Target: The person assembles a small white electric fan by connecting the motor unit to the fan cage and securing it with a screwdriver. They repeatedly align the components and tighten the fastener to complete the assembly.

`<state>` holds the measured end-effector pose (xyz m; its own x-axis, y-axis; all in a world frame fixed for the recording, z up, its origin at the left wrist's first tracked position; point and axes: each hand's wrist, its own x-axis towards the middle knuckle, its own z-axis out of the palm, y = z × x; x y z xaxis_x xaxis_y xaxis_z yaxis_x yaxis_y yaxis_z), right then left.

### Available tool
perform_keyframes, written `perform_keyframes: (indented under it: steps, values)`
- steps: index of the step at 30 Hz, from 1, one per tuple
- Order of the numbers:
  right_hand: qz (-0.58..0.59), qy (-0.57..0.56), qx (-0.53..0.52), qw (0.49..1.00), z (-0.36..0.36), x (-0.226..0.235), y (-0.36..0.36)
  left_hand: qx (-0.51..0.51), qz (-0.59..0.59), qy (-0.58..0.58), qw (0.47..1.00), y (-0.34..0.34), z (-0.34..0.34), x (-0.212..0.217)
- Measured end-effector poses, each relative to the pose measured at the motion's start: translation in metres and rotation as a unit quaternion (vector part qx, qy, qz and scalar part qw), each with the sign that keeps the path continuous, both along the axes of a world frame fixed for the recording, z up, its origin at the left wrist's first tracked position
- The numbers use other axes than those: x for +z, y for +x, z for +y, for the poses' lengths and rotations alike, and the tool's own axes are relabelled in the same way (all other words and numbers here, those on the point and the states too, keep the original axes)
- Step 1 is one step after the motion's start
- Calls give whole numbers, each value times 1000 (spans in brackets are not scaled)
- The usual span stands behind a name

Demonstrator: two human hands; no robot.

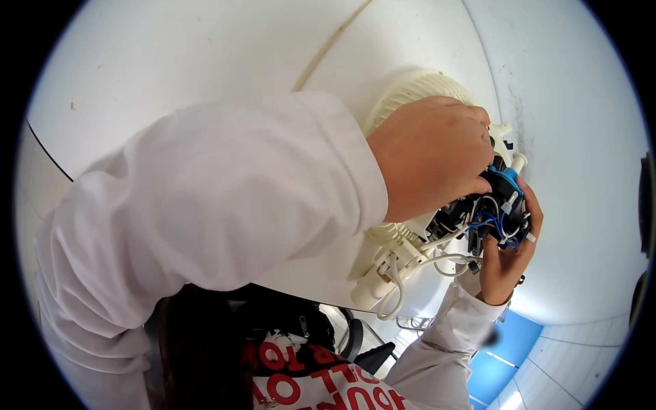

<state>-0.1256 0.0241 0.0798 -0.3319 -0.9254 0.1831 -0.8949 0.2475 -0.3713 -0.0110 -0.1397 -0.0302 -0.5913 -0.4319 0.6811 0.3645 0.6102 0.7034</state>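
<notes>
Both hands together on black wired part (493, 220): left hand (430, 154) atop, right hand (509, 256) beneath; cream ribbed housing (410, 92) behind, white sleeve (219, 205) blocks view.

The sleeve (225, 198) across the left of the view is plain white, and so is the big curved panel (205, 55) behind it, broken only by a thin tan line (328, 48) and a few dark specks. The ribbed part (424, 89) under the left hand (430, 154) is cream, the block (488, 212) between both hands is black with a bright blue cap (504, 176), and its wires (488, 220) are blue and white (the white tubes (396, 287) below match the cream housing closely). Low down, a white shirt (321, 383) carries red lettering, and beside it lie a blue patch (506, 348) and pale tiles (581, 355) with grey joints.
</notes>
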Motion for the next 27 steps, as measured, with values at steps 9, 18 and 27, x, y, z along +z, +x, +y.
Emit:
perform_keyframes:
  steps: [9,18,27]
  values:
    - [14,0,4,1000,1,-1,-4,-15,-3,76,997,-4,0,0]
    - [-14,-1,22,1000,3,-1,-14,-15,11,114,993,-8,1,-3]
    - [17,-25,31,999,4,-2,-13,5,2,96,995,-7,3,1]
